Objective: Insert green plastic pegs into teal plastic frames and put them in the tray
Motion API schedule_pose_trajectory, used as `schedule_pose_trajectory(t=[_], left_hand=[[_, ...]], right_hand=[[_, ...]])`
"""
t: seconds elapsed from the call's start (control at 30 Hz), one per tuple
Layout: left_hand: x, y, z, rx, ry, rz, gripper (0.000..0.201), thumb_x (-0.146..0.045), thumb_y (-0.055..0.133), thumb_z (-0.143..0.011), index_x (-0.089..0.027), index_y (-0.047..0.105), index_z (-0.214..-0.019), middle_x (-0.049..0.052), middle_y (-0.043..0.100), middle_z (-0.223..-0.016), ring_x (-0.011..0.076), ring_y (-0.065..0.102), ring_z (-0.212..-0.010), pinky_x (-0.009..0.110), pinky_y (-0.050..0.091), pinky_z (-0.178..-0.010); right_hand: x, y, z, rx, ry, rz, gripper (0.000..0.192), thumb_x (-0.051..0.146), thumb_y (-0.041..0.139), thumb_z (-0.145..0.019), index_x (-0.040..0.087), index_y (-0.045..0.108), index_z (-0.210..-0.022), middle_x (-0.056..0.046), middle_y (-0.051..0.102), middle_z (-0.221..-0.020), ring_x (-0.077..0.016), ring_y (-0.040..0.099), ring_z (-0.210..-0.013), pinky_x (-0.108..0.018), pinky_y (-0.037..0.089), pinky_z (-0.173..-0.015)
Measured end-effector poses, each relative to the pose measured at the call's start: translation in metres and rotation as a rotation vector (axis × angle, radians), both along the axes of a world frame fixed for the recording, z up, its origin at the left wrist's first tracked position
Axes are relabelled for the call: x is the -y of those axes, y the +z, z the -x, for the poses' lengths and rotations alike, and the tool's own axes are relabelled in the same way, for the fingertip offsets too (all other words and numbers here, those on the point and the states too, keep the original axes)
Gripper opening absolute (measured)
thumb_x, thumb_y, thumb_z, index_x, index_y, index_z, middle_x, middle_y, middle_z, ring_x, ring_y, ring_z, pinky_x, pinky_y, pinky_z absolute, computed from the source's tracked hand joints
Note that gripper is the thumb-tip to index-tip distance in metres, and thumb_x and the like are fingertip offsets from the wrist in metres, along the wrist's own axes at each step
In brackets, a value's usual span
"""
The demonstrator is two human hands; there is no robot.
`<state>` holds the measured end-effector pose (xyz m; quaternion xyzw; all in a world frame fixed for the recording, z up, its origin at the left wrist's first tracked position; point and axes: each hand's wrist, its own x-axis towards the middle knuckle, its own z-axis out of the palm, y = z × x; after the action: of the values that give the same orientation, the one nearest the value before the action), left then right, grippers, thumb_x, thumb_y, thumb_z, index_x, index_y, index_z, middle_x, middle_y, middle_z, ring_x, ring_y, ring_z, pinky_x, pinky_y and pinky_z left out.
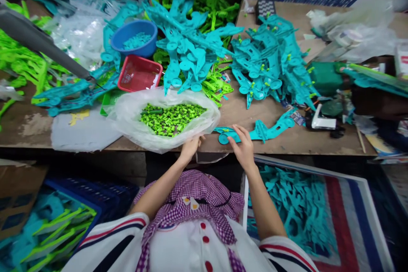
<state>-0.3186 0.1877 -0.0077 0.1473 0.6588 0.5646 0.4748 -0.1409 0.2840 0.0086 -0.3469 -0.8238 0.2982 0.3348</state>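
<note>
My left hand [190,148] rests at the near edge of a clear plastic bag [127,114] filled with several small green pegs [170,118]; whether it pinches the bag's rim is unclear. My right hand [243,148] lies with spread fingers on a flat teal plastic part [264,129] at the front edge of the wooden table [287,144]. The fingertips press its left end near a round disc.
Heaps of teal parts [270,61] and green parts [207,6] cover the table's back. A blue bowl [135,36] and a red basket [138,74] stand left of centre. A sack of teal parts [296,204] sits at lower right, a blue crate [105,199] at lower left.
</note>
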Motion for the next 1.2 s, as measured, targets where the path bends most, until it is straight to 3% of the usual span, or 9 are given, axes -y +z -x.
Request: schedule_pose_trajectory(t=[0.1,0.23,0.37,0.5,0.6,0.7,0.8,0.97,1.2], left_hand=[[0.001,0.021,-0.014,0.322,0.087,-0.074,0.023,-0.032,0.053,-0.089,-0.017,0.067,-0.100,0.000,0.065,-0.073,0.0044,0.044,-0.042,0.016,0.026,-0.038],[-0.020,0.052,-0.035,0.517,0.028,-0.093,0.035,-0.035,0.055,-0.092,-0.015,0.062,-0.119,-0.003,0.057,-0.060,0.0047,0.045,-0.038,0.016,0.021,-0.034],[-0.065,0.069,-0.055,0.544,-0.030,-0.189,0.041,-0.044,0.055,-0.093,-0.013,0.065,-0.117,-0.001,0.057,-0.060,0.0043,0.045,-0.040,0.016,0.024,-0.036],[-0.096,0.064,-0.068,0.534,-0.012,-0.232,0.045,-0.053,0.053,-0.091,-0.012,0.070,-0.098,0.001,0.061,-0.066,0.0027,0.043,-0.044,0.015,0.024,-0.039],[-0.088,0.055,-0.067,0.301,-0.146,-0.180,0.041,-0.051,0.060,-0.086,-0.013,0.071,-0.098,-0.002,0.057,-0.059,0.0042,0.040,-0.044,0.016,0.024,-0.041],[-0.080,0.051,-0.074,-0.128,-0.467,-0.205,0.038,-0.051,0.062,-0.085,-0.017,0.075,-0.093,0.000,0.062,-0.063,0.0103,0.053,-0.057,0.020,0.038,-0.054],[-0.101,0.050,-0.097,-0.625,-0.773,-0.320,0.036,-0.051,0.057,-0.089,-0.022,0.076,-0.098,0.006,0.070,-0.092,0.0190,0.063,-0.086,0.027,0.044,-0.074],[-0.136,0.033,-0.116,-1.142,-0.974,-0.108,0.042,-0.052,0.051,-0.092,-0.017,0.073,-0.103,0.015,0.064,-0.108,0.0269,0.063,-0.097,0.031,0.041,-0.072],[-0.077,0.001,-0.073,-1.375,-1.092,-0.187,0.038,-0.046,0.050,-0.094,-0.015,0.070,-0.104,0.012,0.065,-0.093,0.0213,0.062,-0.085,0.028,0.036,-0.063]], right_hand=[[0.023,0.015,0.016,-0.014,0.039,-0.006,0.030,0.038,0.058,-0.092,0.027,0.066,-0.119,-0.010,0.064,-0.113,-0.0242,0.060,-0.109,-0.044,0.048,-0.097],[0.021,0.031,0.029,0.024,0.121,0.079,0.022,0.039,0.058,-0.091,0.025,0.072,-0.102,-0.008,0.065,-0.104,-0.0232,0.062,-0.099,-0.043,0.049,-0.091],[-0.013,0.052,0.025,-0.097,0.006,0.180,0.017,0.037,0.063,-0.087,0.022,0.071,-0.089,-0.005,0.065,-0.092,-0.0193,0.063,-0.089,-0.036,0.052,-0.082],[-0.041,0.056,0.001,-0.422,-0.256,0.292,0.017,0.037,0.066,-0.083,0.020,0.063,-0.084,-0.004,0.070,-0.092,-0.0176,0.067,-0.089,-0.036,0.053,-0.087],[-0.042,0.040,-0.039,-0.691,-0.552,0.341,0.028,0.039,0.072,-0.075,0.020,0.052,-0.078,0.000,0.071,-0.083,-0.0153,0.069,-0.077,-0.034,0.056,-0.080],[-0.035,0.020,-0.075,-0.757,-0.709,0.468,0.037,0.045,0.075,-0.071,0.021,0.050,-0.079,0.005,0.065,-0.069,-0.0100,0.064,-0.059,-0.025,0.055,-0.064],[-0.041,0.006,-0.089,-0.682,-0.681,0.544,0.041,0.056,0.069,-0.075,0.021,0.051,-0.087,0.006,0.063,-0.069,-0.0087,0.060,-0.054,-0.023,0.052,-0.058],[-0.068,0.005,-0.113,-0.323,-0.626,0.481,0.047,0.064,0.062,-0.076,0.019,0.058,-0.091,0.005,0.055,-0.061,-0.0116,0.054,-0.053,-0.026,0.048,-0.054],[-0.092,0.012,-0.152,-0.033,-0.521,0.313,0.049,0.057,0.055,-0.085,0.019,0.062,-0.115,-0.002,0.063,-0.079,-0.0157,0.058,-0.066,-0.031,0.049,-0.063]])
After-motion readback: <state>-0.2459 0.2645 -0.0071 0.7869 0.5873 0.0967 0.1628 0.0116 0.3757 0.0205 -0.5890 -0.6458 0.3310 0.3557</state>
